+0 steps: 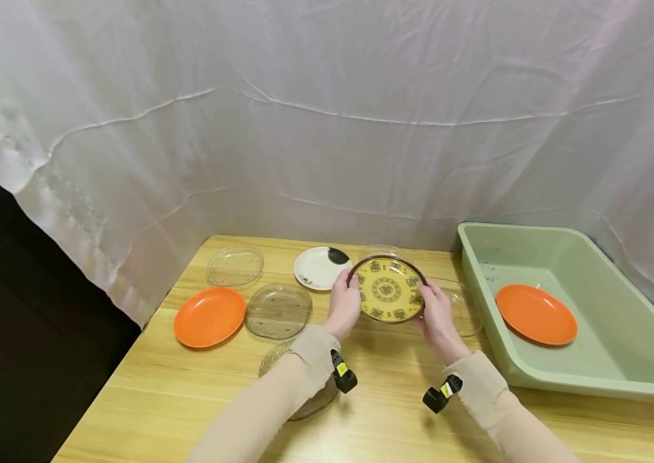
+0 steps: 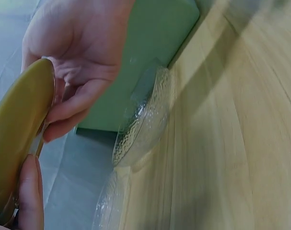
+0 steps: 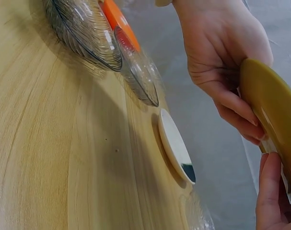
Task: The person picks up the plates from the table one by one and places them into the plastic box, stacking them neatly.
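Observation:
Both hands hold a yellow patterned plate [image 1: 389, 289] with a dark brown rim, raised over the table and tilted so its face shows in the head view. My left hand [image 1: 345, 303] grips its left edge, thumb on the rim. On the opposite edge, my right hand [image 1: 438, 318] pinches the rim with the fingers underneath. Both wrist views show the plate's plain mustard underside [image 3: 272, 110] and fingers curled beneath it. Just behind is a white plate [image 1: 317, 269] with a dark spot. Clear plates [image 1: 464, 312] lie partly hidden behind the yellow plate and right hand.
A green basin [image 1: 616, 350] stands at the right with an orange plate [image 1: 537, 315] inside. On the table's left are another orange plate [image 1: 209, 317], a clear plate [image 1: 236, 265] and a brownish glass plate [image 1: 278, 311]. Another glass plate [image 1: 315, 405] lies under the left forearm.

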A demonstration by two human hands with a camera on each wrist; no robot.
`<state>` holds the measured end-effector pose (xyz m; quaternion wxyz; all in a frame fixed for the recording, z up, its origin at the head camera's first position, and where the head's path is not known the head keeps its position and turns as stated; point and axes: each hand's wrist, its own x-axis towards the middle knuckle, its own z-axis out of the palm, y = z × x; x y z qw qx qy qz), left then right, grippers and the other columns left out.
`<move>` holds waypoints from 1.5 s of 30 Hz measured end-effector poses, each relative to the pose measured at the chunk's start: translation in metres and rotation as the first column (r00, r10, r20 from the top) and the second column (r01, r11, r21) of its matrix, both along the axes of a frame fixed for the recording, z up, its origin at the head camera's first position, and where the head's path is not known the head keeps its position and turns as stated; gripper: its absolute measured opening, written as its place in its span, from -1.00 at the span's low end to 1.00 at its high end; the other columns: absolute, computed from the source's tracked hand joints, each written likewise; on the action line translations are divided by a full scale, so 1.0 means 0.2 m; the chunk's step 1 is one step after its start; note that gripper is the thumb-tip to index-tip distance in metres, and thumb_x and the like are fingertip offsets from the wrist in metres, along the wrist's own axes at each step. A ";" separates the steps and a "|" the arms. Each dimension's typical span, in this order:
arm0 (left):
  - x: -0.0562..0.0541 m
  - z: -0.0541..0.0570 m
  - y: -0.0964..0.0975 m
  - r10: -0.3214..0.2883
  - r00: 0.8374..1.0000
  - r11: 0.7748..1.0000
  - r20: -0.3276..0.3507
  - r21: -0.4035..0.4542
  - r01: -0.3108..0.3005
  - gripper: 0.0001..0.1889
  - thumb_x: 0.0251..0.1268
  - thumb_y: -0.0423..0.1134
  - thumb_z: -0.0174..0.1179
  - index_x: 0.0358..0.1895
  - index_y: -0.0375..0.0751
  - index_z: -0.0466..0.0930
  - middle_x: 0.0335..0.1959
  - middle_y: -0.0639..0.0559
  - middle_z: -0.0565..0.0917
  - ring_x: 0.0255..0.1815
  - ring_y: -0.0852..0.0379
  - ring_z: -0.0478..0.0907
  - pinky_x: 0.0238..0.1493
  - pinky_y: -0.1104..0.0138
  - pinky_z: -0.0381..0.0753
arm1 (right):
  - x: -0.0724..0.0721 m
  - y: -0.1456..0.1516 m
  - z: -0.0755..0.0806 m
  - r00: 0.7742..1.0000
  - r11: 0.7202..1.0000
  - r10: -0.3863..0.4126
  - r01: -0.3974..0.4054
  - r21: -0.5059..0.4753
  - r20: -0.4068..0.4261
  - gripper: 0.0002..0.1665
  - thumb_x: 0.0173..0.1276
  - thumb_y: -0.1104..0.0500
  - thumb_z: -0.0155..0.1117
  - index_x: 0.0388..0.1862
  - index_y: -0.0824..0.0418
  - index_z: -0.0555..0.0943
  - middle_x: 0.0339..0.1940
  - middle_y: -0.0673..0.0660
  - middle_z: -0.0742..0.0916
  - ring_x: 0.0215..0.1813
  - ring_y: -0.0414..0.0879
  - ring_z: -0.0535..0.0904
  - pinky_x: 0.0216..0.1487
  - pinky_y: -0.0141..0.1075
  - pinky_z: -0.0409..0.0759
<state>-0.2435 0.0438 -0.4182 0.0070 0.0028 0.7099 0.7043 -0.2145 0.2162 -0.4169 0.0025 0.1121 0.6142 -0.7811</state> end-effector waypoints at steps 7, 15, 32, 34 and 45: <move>0.03 -0.01 0.05 -0.005 1.000 1.000 0.019 0.021 0.005 -0.58 0.66 -0.24 -0.27 0.44 -0.21 0.27 0.44 -0.19 0.42 0.49 -0.09 0.34 0.55 0.03 0.32 | 0.00 -0.01 -0.02 0.999 1.000 -0.016 0.016 0.023 -0.031 -0.39 0.63 0.10 -0.11 0.55 0.31 0.18 -0.33 -0.13 0.70 -0.33 -0.32 0.72 -0.27 -0.43 0.76; 0.06 -0.03 0.07 -0.017 1.000 0.999 0.016 -0.032 0.017 -0.56 0.64 -0.18 -0.22 0.46 -0.16 0.26 0.31 -0.16 0.52 0.42 -0.06 0.42 0.56 0.06 0.31 | 0.00 0.01 -0.03 0.999 0.998 -0.039 0.040 0.044 -0.028 -0.36 0.61 0.23 -0.16 0.62 0.23 0.13 -0.29 -0.14 0.71 -0.33 -0.30 0.73 -0.26 -0.41 0.77; 0.05 -0.06 0.05 -0.066 0.997 0.974 -0.036 -0.220 0.057 -0.50 0.63 -0.09 -0.18 0.50 -0.18 0.22 0.39 -0.22 0.47 0.38 -0.11 0.46 0.52 0.01 0.36 | 0.01 0.04 -0.03 1.000 0.996 -0.027 0.026 0.083 0.010 -0.37 0.64 0.22 -0.23 0.63 0.29 0.08 -0.39 -0.16 0.72 -0.40 -0.32 0.71 -0.42 -0.49 0.70; 0.05 -0.06 0.04 -0.069 0.996 0.967 -0.052 -0.250 0.053 -0.50 0.63 -0.09 -0.17 0.50 -0.16 0.22 0.40 -0.23 0.47 0.38 -0.13 0.47 0.51 0.00 0.38 | 0.01 0.05 -0.03 1.000 0.996 -0.022 0.021 0.085 0.005 -0.37 0.64 0.23 -0.24 0.63 0.27 0.08 -0.35 -0.16 0.72 -0.37 -0.31 0.72 -0.35 -0.46 0.74; 0.04 -0.06 0.00 -0.104 0.986 0.923 -0.132 -0.382 0.046 -0.50 0.62 -0.07 -0.17 0.54 0.03 0.21 0.25 -0.08 0.58 0.13 -0.01 0.61 0.22 0.07 0.61 | 0.03 0.07 0.00 1.000 0.996 -0.023 0.022 0.091 0.010 -0.37 0.64 0.24 -0.27 0.63 0.30 0.05 -0.35 -0.16 0.71 -0.35 -0.35 0.72 -0.30 -0.47 0.74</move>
